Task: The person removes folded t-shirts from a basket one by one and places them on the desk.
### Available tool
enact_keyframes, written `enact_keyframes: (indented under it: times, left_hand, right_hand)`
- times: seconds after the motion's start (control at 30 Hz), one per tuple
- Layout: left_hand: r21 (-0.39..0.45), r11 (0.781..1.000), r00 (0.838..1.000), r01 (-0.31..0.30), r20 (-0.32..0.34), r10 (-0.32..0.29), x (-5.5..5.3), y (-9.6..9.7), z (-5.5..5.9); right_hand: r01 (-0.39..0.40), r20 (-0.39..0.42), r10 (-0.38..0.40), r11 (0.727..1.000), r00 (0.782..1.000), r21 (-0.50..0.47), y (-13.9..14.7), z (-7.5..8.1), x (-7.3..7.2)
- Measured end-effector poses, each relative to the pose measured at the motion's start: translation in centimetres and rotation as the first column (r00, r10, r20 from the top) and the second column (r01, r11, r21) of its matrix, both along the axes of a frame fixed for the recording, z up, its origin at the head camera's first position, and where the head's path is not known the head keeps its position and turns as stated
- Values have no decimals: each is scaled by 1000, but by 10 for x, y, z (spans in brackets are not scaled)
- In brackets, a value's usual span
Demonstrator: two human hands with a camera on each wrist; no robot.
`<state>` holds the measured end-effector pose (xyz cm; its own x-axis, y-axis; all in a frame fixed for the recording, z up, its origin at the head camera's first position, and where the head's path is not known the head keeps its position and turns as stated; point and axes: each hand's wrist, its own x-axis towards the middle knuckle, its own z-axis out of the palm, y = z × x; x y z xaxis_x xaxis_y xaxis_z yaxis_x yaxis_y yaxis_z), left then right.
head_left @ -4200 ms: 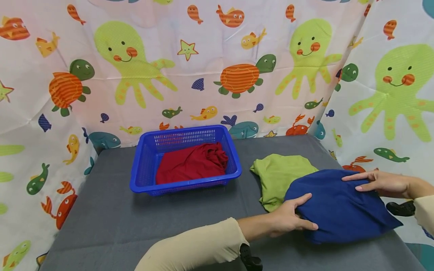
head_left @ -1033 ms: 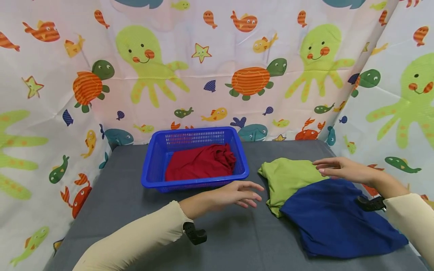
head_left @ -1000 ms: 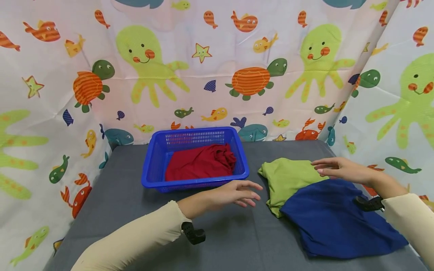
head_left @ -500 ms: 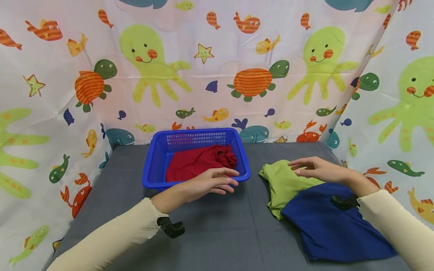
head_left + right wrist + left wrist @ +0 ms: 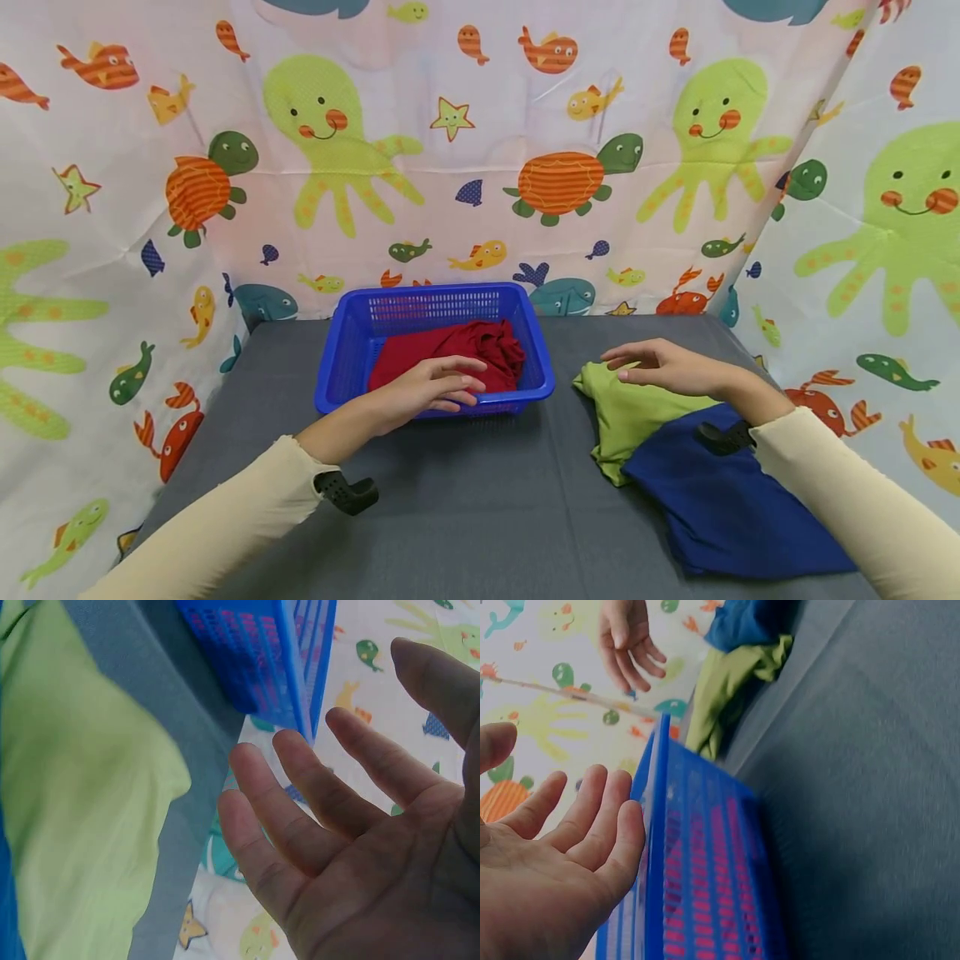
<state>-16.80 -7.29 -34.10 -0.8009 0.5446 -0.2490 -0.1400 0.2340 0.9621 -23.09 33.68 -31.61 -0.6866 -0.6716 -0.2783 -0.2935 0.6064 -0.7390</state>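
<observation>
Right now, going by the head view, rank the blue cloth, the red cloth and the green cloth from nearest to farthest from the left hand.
1. Red cloth: in the basket, just past the left hand.
2. Green cloth: on the table, to that hand's right.
3. Blue cloth: farther right, and closer to the camera than the green one.

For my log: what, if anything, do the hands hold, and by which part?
Nothing: the left hand hovers by the blue basket, the right hand near the green cloth.
</observation>
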Motion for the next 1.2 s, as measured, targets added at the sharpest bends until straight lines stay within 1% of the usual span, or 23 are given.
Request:
enact_keyframes:
  times: [0.2, 0.4, 0.5, 0.57, 0.63, 0.73, 0.8, 0.87, 0.93, 1.03, 1.13, 1.17, 1.2]
  left_hand:
    - [-12, 999, 998, -49, -30, 48, -5, -20, 1]
    - [-2, 996, 996, -94, -10, 94, -7, -39, 2]
    - [-8, 991, 991, -137, 4, 137, -7, -47, 2]
    - [-14, 988, 988, -155, -2, 155, -8, -52, 2]
    - [-15, 986, 986, -167, -13, 167, -10, -57, 2]
    - [-23, 985, 985, -169, -40, 168, -14, -64, 2]
    - [-21, 984, 983, -178, -39, 177, -17, -69, 1]
    - [-20, 981, 981, -192, -20, 192, -20, -75, 0]
    - [-21, 976, 976, -217, 13, 217, -24, -81, -1]
    - [-24, 962, 959, -272, 82, 273, -30, -88, -3]
    - [-39, 950, 941, -311, 131, 313, -37, -93, -5]
    - [-44, 944, 932, -327, 149, 330, -39, -94, -6]
    - [-54, 942, 929, -332, 155, 337, -41, -95, -7]
  right_hand:
    - [-32, -1, 32, 999, 1000, -35, -21, -1, -2]
    - [-48, 24, 49, 997, 999, -66, -41, -2, -4]
    - [-54, 30, 56, 996, 998, -75, -53, 0, -5]
    - [-53, 32, 55, 995, 998, -80, -60, 1, -6]
    - [-52, 26, 54, 995, 998, -85, -65, 3, -7]
    - [-37, 16, 39, 995, 999, -88, -74, 5, -8]
    - [-31, 14, 32, 995, 999, -95, -81, 7, -7]
    - [-17, 23, 20, 994, 1000, -106, -91, 8, -7]
    - [-15, 32, 19, 993, 999, -119, -101, 9, -8]
    - [-4, 51, 12, 989, 999, -147, -117, 6, -11]
    - [14, 77, -1, 986, 997, -166, -133, 1, -15]
    - [29, 93, -13, 985, 996, -172, -138, -2, -16]
    - [43, 109, -24, 983, 994, -179, -143, -4, -18]
